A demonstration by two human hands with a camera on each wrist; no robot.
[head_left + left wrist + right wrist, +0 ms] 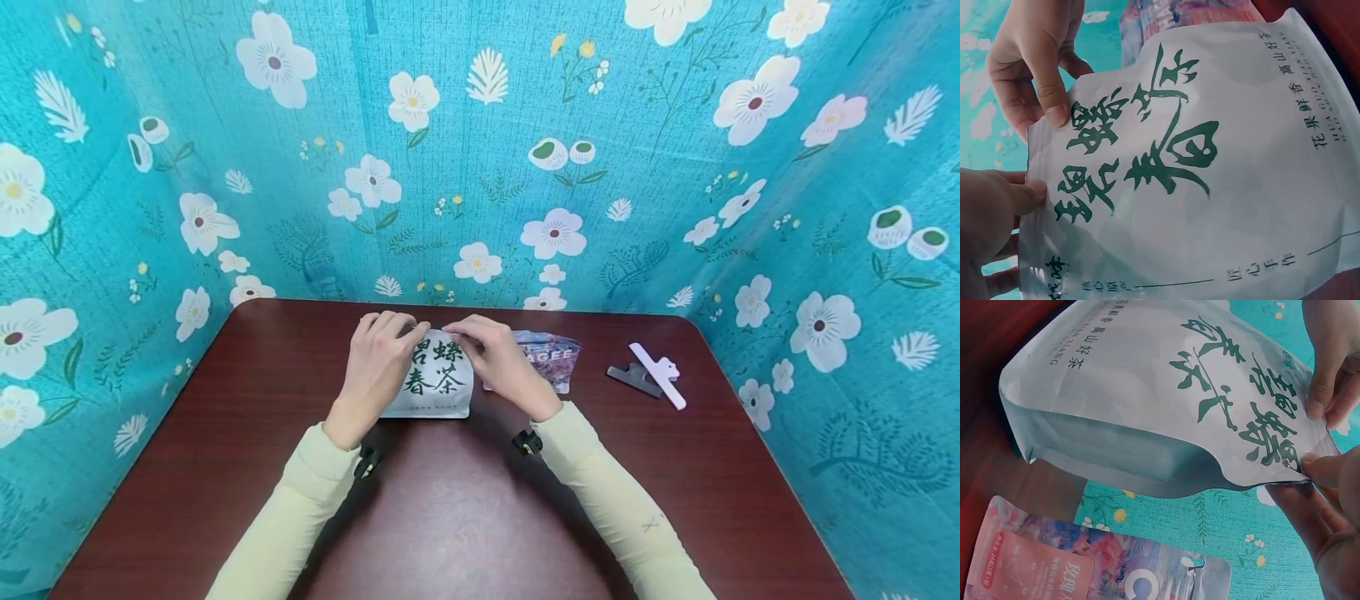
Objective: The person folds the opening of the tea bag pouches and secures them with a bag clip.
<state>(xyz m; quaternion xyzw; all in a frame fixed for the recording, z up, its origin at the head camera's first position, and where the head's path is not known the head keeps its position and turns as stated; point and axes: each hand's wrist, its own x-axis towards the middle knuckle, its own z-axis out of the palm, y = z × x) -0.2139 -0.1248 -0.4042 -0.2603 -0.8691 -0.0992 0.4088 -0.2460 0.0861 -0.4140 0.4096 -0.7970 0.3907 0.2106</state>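
A white stand-up tea pouch (438, 396) with green Chinese characters stands on the table in front of me. My left hand (381, 358) pinches its top edge near the left side, thumb on the printed face. At the right part of the same edge, my right hand (498, 358) pinches the film between thumb and fingers. In the left wrist view the pouch front (1260, 175) faces the camera, and the top strip looks flat between the two hands. The right wrist view shows its folded side gusset (1129, 450), bulging below the top.
A pink and blue printed pouch (553, 360) stands just right of the tea pouch, partly behind my right hand. Further right lie a white clip (654, 372) and a dark grey clip (630, 379), overlapping. A blue floral curtain (465, 167) surrounds the dark red table (247, 433).
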